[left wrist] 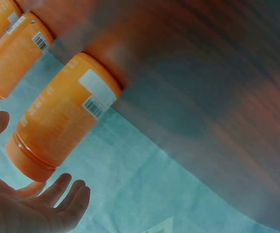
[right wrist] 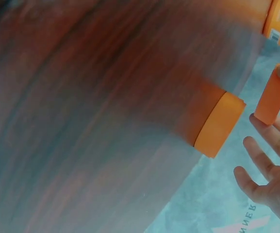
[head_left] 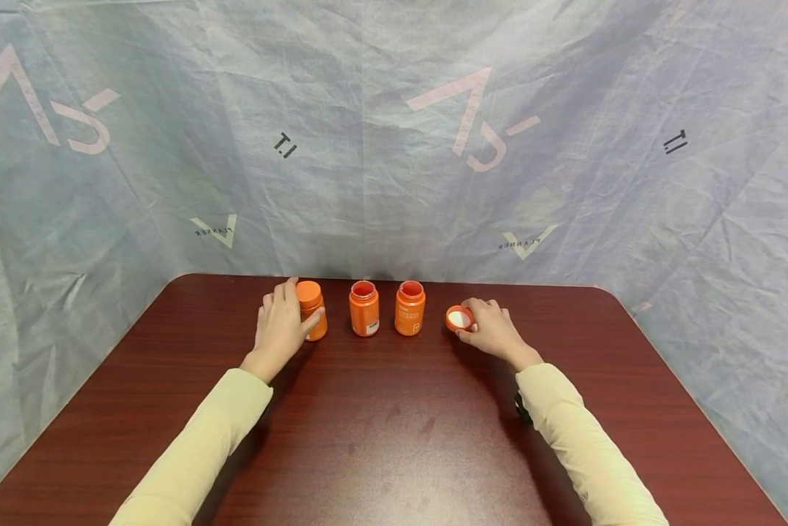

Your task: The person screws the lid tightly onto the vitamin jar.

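Observation:
A capped orange bottle (head_left: 310, 296) stands upright at the far left of the row. My left hand (head_left: 280, 319) is around its upper part, thumb on one side and fingers on the other. In the left wrist view, gaps show between this left hand (left wrist: 42, 206) and the bottle (left wrist: 64, 114). Between thumb and fingers, my right hand (head_left: 495, 329) pinches an orange lid (head_left: 459, 318), its white inside facing me. The right wrist view shows this held lid (right wrist: 272, 97) above the table, and a second orange lid (right wrist: 220, 125) resting on the tabletop near the fingers.
Two uncapped orange bottles, one (head_left: 364, 310) left of the other (head_left: 410, 310), stand upright between the hands. They are near the back edge of the dark red-brown table (head_left: 394, 438). A grey printed cloth (head_left: 367, 146) hangs behind and along both sides.

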Available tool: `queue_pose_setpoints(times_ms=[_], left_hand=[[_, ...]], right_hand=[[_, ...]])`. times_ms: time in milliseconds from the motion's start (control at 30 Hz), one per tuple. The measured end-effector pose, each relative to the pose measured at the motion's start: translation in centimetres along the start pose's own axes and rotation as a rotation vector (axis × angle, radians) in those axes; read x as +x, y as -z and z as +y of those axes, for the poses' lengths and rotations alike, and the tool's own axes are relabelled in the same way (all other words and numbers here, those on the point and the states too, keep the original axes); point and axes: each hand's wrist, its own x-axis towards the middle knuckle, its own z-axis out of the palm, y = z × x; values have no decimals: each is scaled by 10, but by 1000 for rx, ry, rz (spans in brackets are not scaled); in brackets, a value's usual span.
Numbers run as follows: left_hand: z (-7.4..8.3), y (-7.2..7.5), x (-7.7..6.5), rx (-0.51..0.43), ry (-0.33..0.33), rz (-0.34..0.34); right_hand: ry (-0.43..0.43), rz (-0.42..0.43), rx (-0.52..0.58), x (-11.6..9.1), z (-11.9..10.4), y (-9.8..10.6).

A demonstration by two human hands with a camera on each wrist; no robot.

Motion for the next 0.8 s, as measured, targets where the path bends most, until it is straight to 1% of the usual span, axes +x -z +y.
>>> queue_pose_setpoints(times_ms=[100,167,367,600,800], left_hand=[[4,1,1,15,-34,37],[7,1,3,19,-48,47],[14,4,5,28,-79,53],[22,2,6,45,-132,83],[33,0,7,30,-153,76]], right_hand=[[5,19,5,-1,0,2],[8,27,9,-2,0,3],[26,49,27,-4,-2,7],[37,76,43,-7,-6,10],[38,79,56,-9,-9,15]])
